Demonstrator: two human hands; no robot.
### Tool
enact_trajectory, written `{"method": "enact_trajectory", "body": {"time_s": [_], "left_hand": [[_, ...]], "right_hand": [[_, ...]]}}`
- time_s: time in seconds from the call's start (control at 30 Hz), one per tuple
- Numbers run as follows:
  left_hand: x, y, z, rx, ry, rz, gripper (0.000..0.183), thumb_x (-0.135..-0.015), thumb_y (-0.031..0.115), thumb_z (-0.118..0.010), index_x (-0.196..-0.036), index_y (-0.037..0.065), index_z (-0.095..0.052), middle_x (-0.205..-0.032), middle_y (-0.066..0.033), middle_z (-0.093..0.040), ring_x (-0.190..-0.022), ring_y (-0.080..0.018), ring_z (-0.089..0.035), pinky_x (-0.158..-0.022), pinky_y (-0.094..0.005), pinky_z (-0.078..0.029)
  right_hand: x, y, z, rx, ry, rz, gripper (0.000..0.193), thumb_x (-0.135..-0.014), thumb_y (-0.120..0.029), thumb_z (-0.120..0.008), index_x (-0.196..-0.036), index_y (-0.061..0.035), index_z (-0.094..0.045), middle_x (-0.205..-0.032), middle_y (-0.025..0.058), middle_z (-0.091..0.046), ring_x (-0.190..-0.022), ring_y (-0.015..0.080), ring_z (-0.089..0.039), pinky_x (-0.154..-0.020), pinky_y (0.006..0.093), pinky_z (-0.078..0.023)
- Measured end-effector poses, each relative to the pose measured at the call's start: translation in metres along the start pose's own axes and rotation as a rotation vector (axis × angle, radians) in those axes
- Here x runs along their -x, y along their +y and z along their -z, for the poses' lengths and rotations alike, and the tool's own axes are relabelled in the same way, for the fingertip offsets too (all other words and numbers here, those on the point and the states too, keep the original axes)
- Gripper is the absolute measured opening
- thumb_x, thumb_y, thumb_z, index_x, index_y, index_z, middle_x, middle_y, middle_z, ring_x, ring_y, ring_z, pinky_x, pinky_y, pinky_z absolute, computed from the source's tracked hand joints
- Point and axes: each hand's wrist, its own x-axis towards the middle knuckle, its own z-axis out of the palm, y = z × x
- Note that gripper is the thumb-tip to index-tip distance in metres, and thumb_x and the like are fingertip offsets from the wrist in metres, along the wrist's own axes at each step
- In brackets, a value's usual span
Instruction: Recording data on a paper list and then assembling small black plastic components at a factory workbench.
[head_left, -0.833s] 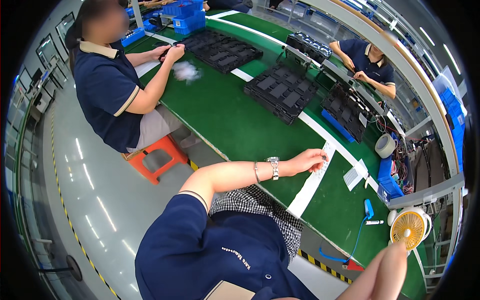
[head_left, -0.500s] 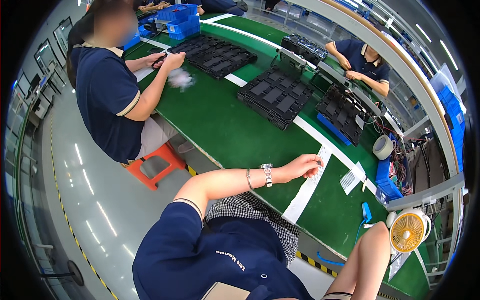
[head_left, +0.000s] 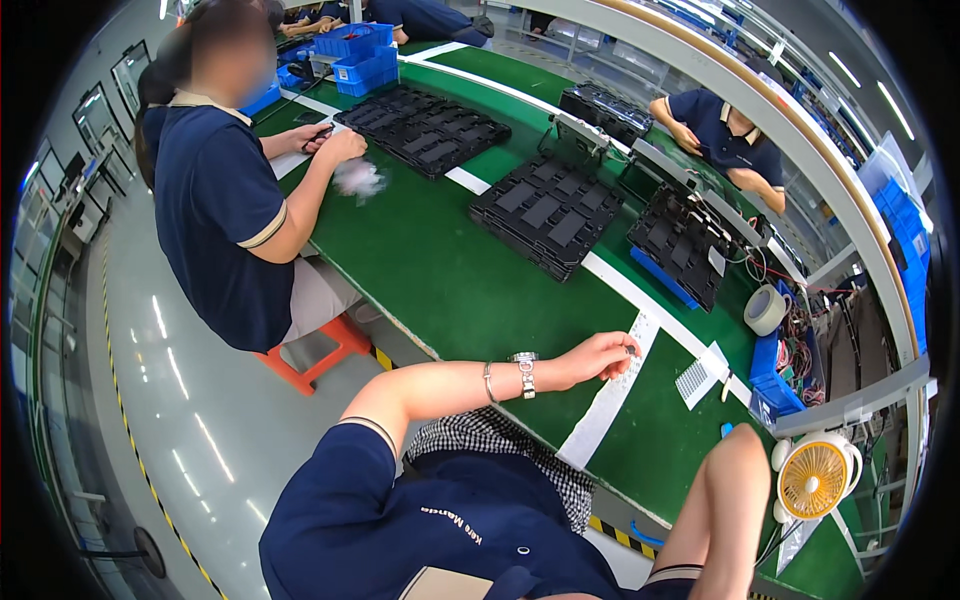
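Over a white tape strip (head_left: 602, 418) on the green table, my left hand (head_left: 592, 358) is closed in a pinch on a small dark piece (head_left: 630, 350). The piece is too small to name. Tiny marks or parts lie along the strip beside the fingers. To the right rests a white sheet (head_left: 700, 378) with rows of small grey dots. My right arm (head_left: 722, 495) is bent with its elbow over the table's right part, and its hand is outside the picture.
Black panel frames (head_left: 548, 215) are stacked farther back. A tape roll (head_left: 765, 310), a blue bin (head_left: 775, 372) of wires and a small yellow-white fan (head_left: 815, 478) stand at right. One co-worker (head_left: 225, 200) sits at left, another (head_left: 725, 140) across the table.
My left hand has shifted slightly left and down in the picture, still pinching. My right elbow has moved left and up, now covering most of the blue tool. The view has tilted a little.
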Motion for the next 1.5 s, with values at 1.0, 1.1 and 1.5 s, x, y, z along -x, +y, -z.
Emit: {"method": "enact_trajectory", "body": {"time_s": [1.0, 1.1, 1.5], "left_hand": [[-0.024, 0.007, 0.009, 0.149, -0.327, 0.051, 0.027, -0.101, 0.019, -0.041, -0.099, -0.001, -0.059, -0.059, 0.0069, -0.026, -0.053, -0.0059, -0.023, -0.051, -0.0258, -0.020], [-0.024, 0.013, 0.009, 0.160, -0.317, 0.071, 0.027, -0.101, 0.020, -0.043, -0.099, -0.001, -0.059, -0.059, 0.0065, -0.027, -0.054, -0.0059, -0.024, -0.051, -0.0260, -0.021], [-0.026, 0.014, 0.008, 0.165, -0.350, 0.100, 0.025, -0.098, 0.022, -0.047, -0.100, 0.000, -0.058, -0.062, 0.0061, -0.027, -0.057, -0.0068, -0.025, -0.054, -0.0260, -0.022]], "right_hand": [[0.256, -0.064, 0.090, 0.015, -1.025, -1.336, 0.029, -0.065, -0.009, -0.066, -0.093, -0.0089, -0.069, -0.082, 0.0015, -0.062, -0.065, 0.0171, -0.059, -0.059, 0.0271, -0.048], [0.256, -0.063, 0.093, -0.029, -0.962, -1.418, 0.030, -0.061, -0.006, -0.066, -0.091, -0.0074, -0.068, -0.070, 0.0007, -0.059, -0.056, 0.0163, -0.056, -0.050, 0.0263, -0.043], [0.261, -0.071, 0.103, 0.004, -1.037, -1.479, 0.027, -0.059, -0.007, -0.067, -0.086, -0.0076, -0.067, -0.058, -0.0017, -0.047, -0.048, 0.0145, -0.047, -0.043, 0.0281, -0.036]]}}
